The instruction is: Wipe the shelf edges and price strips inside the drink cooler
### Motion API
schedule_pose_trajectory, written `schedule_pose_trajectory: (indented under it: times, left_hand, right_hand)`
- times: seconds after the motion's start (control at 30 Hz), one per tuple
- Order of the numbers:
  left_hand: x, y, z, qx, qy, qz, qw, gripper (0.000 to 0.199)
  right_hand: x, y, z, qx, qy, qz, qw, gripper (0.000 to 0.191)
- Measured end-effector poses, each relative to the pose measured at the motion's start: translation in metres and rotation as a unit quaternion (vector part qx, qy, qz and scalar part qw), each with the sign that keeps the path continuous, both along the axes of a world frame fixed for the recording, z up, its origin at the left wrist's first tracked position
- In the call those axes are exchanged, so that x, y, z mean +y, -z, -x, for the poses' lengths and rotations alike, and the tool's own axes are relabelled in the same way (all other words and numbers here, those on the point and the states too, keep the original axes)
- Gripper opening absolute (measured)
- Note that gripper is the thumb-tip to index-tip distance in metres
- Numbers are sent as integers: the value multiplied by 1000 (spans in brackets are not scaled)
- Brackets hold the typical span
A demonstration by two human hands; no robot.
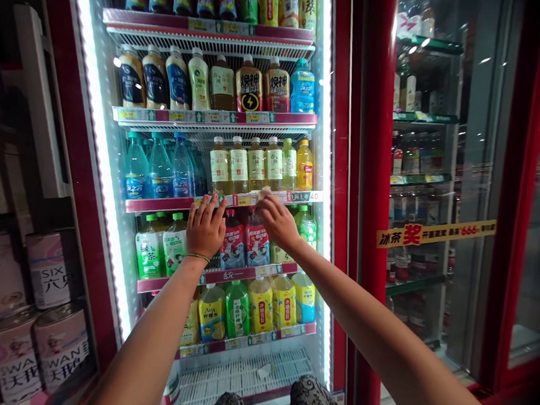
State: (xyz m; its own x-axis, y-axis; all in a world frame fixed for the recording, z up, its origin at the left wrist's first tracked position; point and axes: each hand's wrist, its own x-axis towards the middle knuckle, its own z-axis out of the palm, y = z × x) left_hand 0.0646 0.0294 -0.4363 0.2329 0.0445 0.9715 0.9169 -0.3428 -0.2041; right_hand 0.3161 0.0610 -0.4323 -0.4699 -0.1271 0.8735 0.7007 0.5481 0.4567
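Note:
My left hand [206,226] lies open, fingers stretched up and slightly spread, at the shelf's front price strip [238,199] in a lit drinks fridge. A thin band circles that wrist. My right hand [277,219] is closed, fingers bent around a pale crumpled cloth [264,193] held against the same strip; most of it is hidden by the fingers. Above the strip stand tea bottles with pale labels [256,165] and blue bottles [160,168]. Below, between the hands, are red-labelled bottles [231,239], partly covered by my left hand.
Green tea bottles [148,248] stand at the lower left and yellow-labelled bottles [262,303] one shelf down. A white wire rack [226,380] is at the bottom, near my knees [317,398]. Pink cans [17,352] are stacked left; a red-framed glass door [372,171] rises right.

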Motion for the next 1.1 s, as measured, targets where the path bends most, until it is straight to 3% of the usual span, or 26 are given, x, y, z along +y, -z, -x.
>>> schedule_pose_trajectory:
  times: [0.07, 0.2, 0.23, 0.37, 0.5, 0.67, 0.8, 0.97, 1.1]
  left_hand:
    - [0, 0, 0, 7, -6, -7, 1000, 58]
    - [-1, 0, 0, 21, -22, -27, 999, 58]
    - [-1, 0, 0, 19, -24, -31, 999, 58]
    - [0, 0, 0, 21, -20, -36, 999, 58]
    - [0, 0, 0, 21, -23, -34, 999, 58]
    - [0, 0, 0, 21, -23, -30, 999, 59]
    - [1, 0, 1, 23, -21, -35, 999, 60]
    - [2, 1, 0, 17, -17, -36, 999, 60]
    - [3, 1, 0, 17, -18, -28, 999, 60]
  right_hand:
    - [-1, -1, 3, 78, 3, 10, 997, 27]
    - [-2, -5, 7, -98, -25, 9, 995, 27]
    - [-3, -6, 7, -102, -25, 7, 994, 27]
    - [-4, -1, 5, 50, -6, -4, 999, 29]
    - [-3, 10, 4, -87, -30, -20, 996, 30]
    - [-1, 10, 1, 55, -18, -25, 998, 40]
    - [-3, 12, -1, -68, -19, -39, 997, 39]
    - [-3, 17, -2, 76, -9, -3, 997, 43]
    - [-1, 14, 0, -47, -25, 10, 999, 45]
